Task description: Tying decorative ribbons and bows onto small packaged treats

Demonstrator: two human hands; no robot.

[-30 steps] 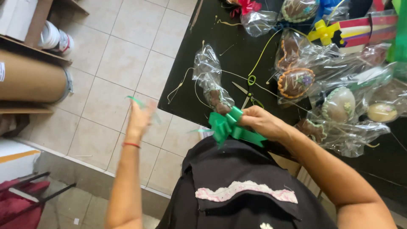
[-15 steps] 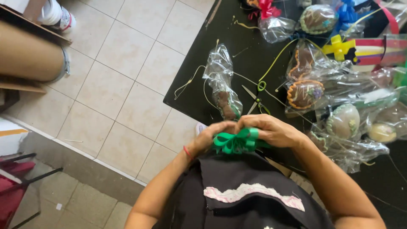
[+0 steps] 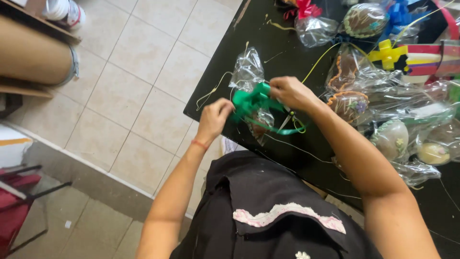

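Left hand [image 3: 214, 116], red string at wrist, fingers curled and pinched on one end of green ribbon bow [image 3: 254, 101], at near left corner of black table [image 3: 230, 62]. Right hand [image 3: 290, 92] opposite, fingertips pressed together on other side of same bow. Bow held between both hands, just above table edge, against clear cellophane bag [image 3: 247, 74] with a small brown sweet inside, contents partly hidden. Loose green ribbon tail trailing right beneath right wrist, beside scissors [image 3: 286, 121], mostly covered. Thin yellow strings [image 3: 213, 92] scattered over tabletop. Further right: wrapped decorated chocolate eggs [image 3: 352, 103] in cellophane, yellow bow [image 3: 387, 52], red bow [image 3: 305, 8], blue bow [image 3: 396, 12]. Below: black apron with pink lace trim [image 3: 287, 216]. Left: beige tiled floor [image 3: 124, 76], large cardboard roll [image 3: 33, 57].
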